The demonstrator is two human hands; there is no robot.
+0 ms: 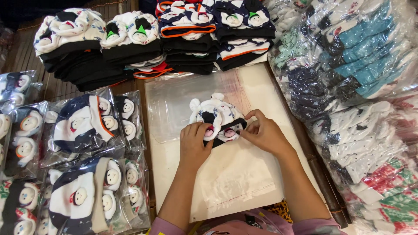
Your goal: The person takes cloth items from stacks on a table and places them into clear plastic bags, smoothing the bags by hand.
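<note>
Two hands' fingers (pixel 201 130) clamped on the small hat (pixel 216 116) (left (pixel 194 146), right (pixel 264 135)) between them.

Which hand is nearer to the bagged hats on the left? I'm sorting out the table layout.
Left. The left hand rests on the hat at the centre, on the side toward the bagged hats. The right hand touches the hat's far side, farther off.

Both hands (pixel 194 143) (pixel 264 134) extended forward, fingers curled, pinching.
</note>
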